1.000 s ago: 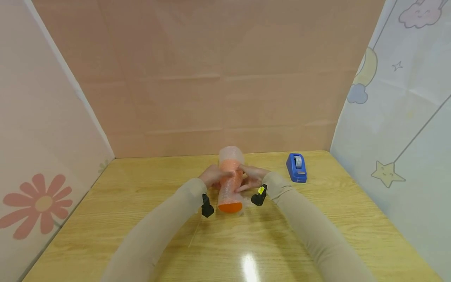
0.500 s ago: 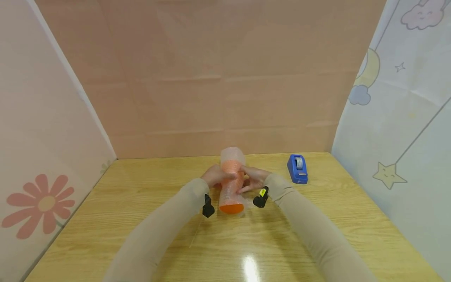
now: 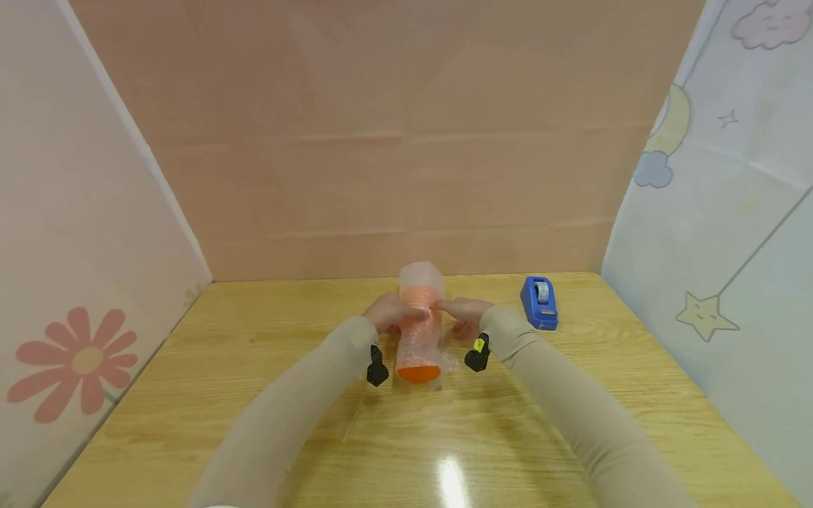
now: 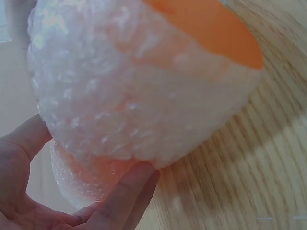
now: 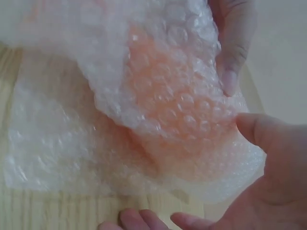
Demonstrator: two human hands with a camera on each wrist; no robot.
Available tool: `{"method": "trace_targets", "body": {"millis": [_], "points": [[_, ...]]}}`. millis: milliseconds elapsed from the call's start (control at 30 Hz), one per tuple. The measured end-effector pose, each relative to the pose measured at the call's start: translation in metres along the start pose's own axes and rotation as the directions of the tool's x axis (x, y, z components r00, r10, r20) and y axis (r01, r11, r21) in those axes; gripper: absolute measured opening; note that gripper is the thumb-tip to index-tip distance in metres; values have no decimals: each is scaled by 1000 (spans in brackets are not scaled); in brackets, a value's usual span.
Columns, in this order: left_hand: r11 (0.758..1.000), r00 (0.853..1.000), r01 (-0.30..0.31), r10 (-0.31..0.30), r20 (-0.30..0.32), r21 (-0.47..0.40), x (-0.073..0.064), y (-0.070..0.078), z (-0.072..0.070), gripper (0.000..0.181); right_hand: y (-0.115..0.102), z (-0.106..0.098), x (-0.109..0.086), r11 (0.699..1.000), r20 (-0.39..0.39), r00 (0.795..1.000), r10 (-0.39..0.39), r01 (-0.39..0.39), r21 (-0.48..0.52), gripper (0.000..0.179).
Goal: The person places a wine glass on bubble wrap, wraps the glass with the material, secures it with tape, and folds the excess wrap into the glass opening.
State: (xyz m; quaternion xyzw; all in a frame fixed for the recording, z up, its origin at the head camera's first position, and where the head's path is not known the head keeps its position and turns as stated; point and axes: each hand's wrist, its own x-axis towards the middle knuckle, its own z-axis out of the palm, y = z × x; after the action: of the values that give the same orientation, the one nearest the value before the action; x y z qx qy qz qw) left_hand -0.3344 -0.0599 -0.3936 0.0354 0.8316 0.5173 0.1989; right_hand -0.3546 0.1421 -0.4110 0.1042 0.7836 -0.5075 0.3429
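An orange vase-like piece [image 3: 419, 374], narrow at the waist, lies on the table with its wide open end toward me. Bubble wrap [image 3: 418, 349] goes round it and reaches past its far end. My left hand [image 3: 389, 314] grips the waist from the left, thumb over the top and fingers along the side. On the other side my right hand [image 3: 466, 314] touches the wrap with its thumb tip. Its other fingers [image 5: 132, 220] are spread low near the table, apart from the thumb. A loose flap of bubble wrap [image 5: 48, 134] lies between them.
A blue tape dispenser [image 3: 539, 303] with a roll of tape stands at the back right of the wooden table [image 3: 254, 339]. A tan back wall [image 3: 317, 176] and patterned side walls enclose the table. A thin pale line [image 3: 353, 420] shows left of the wrapped piece.
My right hand's fingers have come off the front of the wrap and moved down to the right; its thumb stays on top. My left hand keeps its grip. The view has shifted slightly.
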Motion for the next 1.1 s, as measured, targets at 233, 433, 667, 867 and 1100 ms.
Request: {"method": "trace_targets", "body": {"millis": [233, 433, 667, 867, 1100], "points": [[1000, 1000, 15, -15, -8, 4, 3, -1, 0, 52, 6, 3, 11, 986, 30, 997, 74, -77, 144, 107], [998, 999, 37, -37, -17, 41, 7, -2, 0, 51, 4, 6, 3, 984, 74, 994, 79, -90, 153, 95], [998, 1000, 27, -27, -9, 63, 1, 0, -1, 46, -7, 16, -22, 978, 160, 987, -26, -8, 209, 69], [999, 1000, 12, -12, 7, 35, -7, 2, -2, 46, -15, 16, -24, 990, 124, 991, -49, 32, 136, 59], [1000, 999, -11, 12, 31, -22, -3, -3, 1, 48, -19, 12, -23, 996, 133, 989, -69, 61, 63, 58]]}}
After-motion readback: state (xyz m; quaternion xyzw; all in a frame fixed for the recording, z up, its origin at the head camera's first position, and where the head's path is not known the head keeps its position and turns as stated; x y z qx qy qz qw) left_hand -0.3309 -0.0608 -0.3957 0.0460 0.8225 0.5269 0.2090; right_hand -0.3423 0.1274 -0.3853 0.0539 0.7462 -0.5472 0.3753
